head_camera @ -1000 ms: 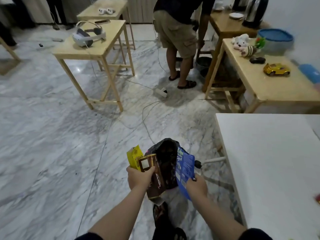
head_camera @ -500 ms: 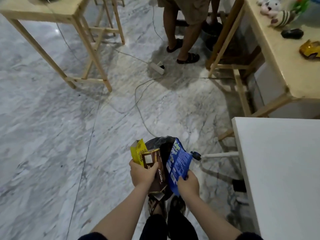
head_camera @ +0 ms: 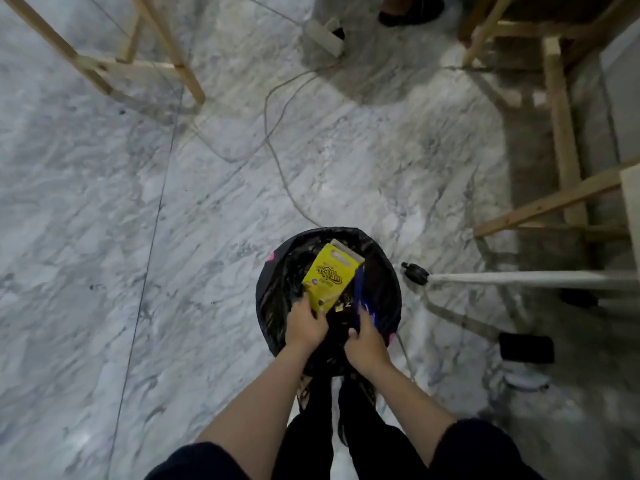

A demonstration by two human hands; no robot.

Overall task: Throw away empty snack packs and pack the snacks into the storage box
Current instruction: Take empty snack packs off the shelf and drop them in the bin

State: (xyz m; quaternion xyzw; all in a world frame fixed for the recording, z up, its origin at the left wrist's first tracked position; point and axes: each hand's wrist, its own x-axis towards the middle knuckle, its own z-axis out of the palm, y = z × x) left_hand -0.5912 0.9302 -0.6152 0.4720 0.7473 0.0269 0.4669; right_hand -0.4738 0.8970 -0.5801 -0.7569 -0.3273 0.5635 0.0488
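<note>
A round bin lined with a black bag (head_camera: 277, 292) stands on the marble floor right in front of my feet. My left hand (head_camera: 304, 327) grips a yellow snack box (head_camera: 329, 278) by its lower end, and the box lies tilted inside the bin's mouth. My right hand (head_camera: 365, 344) holds a blue snack pack (head_camera: 360, 296) edge-on, lowered into the bin beside the yellow box. The brown pack seen before is hidden; only a dark scrap shows between the two packs.
A white tripod-like leg with a black foot (head_camera: 415, 273) lies right of the bin. Wooden table legs (head_camera: 561, 133) stand far right and a wooden frame (head_camera: 138, 67) far left. A cable (head_camera: 277, 161) runs from a power strip (head_camera: 323, 34) towards the bin.
My view has tipped down over the bin. Both hands have lowered the packs from above the bin into its mouth. The brown pack has gone out of sight.
</note>
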